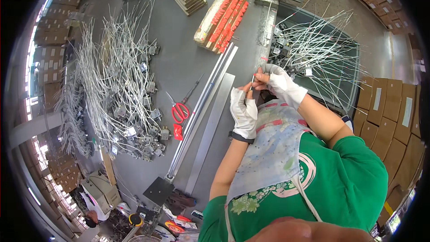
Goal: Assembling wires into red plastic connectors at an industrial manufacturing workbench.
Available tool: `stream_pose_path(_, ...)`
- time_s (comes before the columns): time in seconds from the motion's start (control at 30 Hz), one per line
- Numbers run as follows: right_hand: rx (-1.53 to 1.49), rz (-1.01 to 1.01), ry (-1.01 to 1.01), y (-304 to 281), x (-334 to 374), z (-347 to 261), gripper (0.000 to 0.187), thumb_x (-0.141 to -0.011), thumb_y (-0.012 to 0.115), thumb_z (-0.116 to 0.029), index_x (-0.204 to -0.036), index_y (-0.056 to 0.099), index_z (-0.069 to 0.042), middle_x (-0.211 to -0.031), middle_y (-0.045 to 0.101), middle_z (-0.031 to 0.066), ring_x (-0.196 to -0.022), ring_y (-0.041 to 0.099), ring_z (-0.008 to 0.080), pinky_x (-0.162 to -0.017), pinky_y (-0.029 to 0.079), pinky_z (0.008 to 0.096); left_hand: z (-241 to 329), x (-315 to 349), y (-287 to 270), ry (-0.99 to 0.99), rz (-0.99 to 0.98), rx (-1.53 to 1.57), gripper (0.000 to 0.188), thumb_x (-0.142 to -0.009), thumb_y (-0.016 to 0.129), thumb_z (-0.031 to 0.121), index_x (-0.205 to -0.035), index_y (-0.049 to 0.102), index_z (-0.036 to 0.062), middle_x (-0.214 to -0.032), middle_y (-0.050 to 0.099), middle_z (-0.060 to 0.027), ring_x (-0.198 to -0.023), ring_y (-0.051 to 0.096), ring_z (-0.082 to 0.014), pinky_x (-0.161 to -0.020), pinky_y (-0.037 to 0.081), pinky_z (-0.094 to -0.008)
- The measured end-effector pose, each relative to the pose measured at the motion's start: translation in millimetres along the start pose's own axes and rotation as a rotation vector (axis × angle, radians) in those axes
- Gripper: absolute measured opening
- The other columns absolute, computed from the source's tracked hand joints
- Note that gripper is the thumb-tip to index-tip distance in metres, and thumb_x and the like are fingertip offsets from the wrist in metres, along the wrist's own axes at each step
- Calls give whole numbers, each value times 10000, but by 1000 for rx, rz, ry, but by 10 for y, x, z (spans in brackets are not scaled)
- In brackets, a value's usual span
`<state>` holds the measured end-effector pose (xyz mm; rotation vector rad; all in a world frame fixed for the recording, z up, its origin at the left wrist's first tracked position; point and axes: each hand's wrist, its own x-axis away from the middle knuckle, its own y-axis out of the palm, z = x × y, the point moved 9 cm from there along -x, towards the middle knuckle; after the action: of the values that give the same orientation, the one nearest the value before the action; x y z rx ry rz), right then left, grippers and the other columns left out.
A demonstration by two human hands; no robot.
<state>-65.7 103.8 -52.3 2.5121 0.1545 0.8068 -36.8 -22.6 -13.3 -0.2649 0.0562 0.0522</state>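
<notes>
My left hand (244,113) and my right hand (283,84) meet above the table's near edge, both in white gloves with bare fingertips. Pinched in the right fingers is a thin white wire-like piece (252,79); its exact kind is too small to tell. Close below it, the left thumb and fingers are pressed together, and what they grip is hidden. Just beyond my right hand stands a grey bin (355,69) holding white wires (318,47) with small metal parts. Left of my hands, a flat metal strip (210,130) lies beside a long metal rail (201,112).
Many white wires with metal fittings (121,76) are heaped at left. Red-handled scissors (180,112), a screwdriver (193,88) and a red packet (178,131) lie between heap and rail. Wooden blocks with red strips (221,15) stand at the back; cartons (387,112) are stacked at right.
</notes>
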Motion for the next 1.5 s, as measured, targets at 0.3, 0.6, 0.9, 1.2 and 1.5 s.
stream_pose_path(0.3, 323, -22, -84, 328, 243, -196, 224, -810, 599, -158, -951, 544, 8, -733, 572, 20, -682, 546, 81, -603, 447, 211, 243, 231, -263, 133, 61, -86, 203, -823, 539, 33, -1011, 614, 8, -855, 542, -87, -782, 529, -190, -710, 418, -275)
stream_pose_path(0.6, 224, -82, -117, 429, 334, -236, 330, -811, 625, -207, -1053, 579, 12, -849, 609, 43, -808, 537, 84, -732, 424, 210, 487, 226, -442, 151, 62, -151, 203, -788, 559, 3, -975, 639, 17, -763, 545, -64, -705, 523, -179, -643, 422, -270)
stream_pose_path(0.9, 127, -125, -254, 610, 486, -540, 201, -808, 632, -135, -933, 550, -2, -860, 586, 63, -783, 564, 128, -759, 456, 253, 649, -2, -189, 348, -173, -262, 157, -761, 552, -1, -900, 623, 18, -692, 563, -113, -647, 578, -259, -593, 444, -302)
stream_pose_path(1.2, 39, 147, -481, 72, 290, -774, 142, -829, 606, -147, -917, 540, -57, -815, 574, 23, -728, 534, 95, -678, 430, 214, 785, -325, 10, 408, -86, -345, 221, -743, 569, 13, -957, 605, 54, -787, 584, -109, -736, 563, -283, -671, 442, -355)
stream_pose_path(1.5, -17, 774, -618, -2587, 463, -1124, 298, -815, 645, -259, -1030, 566, -69, -863, 557, -11, -749, 499, 54, -677, 446, 165, 148, -253, -697, 148, 223, -553, 400, -645, 618, 34, -1039, 557, 75, -982, 532, -131, -884, 515, -314, -778, 425, -385)
